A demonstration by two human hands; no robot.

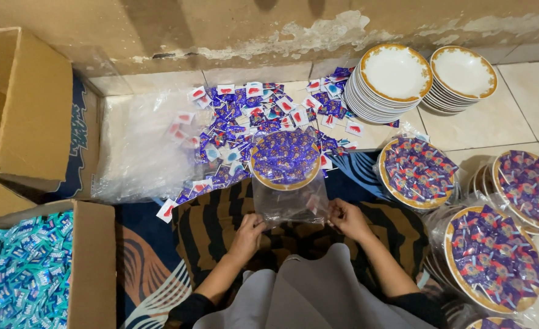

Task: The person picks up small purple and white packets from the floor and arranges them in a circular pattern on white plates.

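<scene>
A gold-rimmed plate (285, 159) heaped with small purple sachets sits inside a clear plastic bag (291, 201) in front of me. My left hand (247, 234) pinches the bag's open end at its left side. My right hand (349, 219) grips the same open end at its right side. The bag stretches between both hands over my lap.
Loose purple and white-red sachets (254, 116) lie on plastic sheeting (135, 152) by the wall. Two stacks of empty gold-rimmed plates (397, 73) stand at the back right. Several bagged, filled plates (417, 172) sit at right. Cardboard boxes (25, 103) stand left, one holding teal sachets (25, 274).
</scene>
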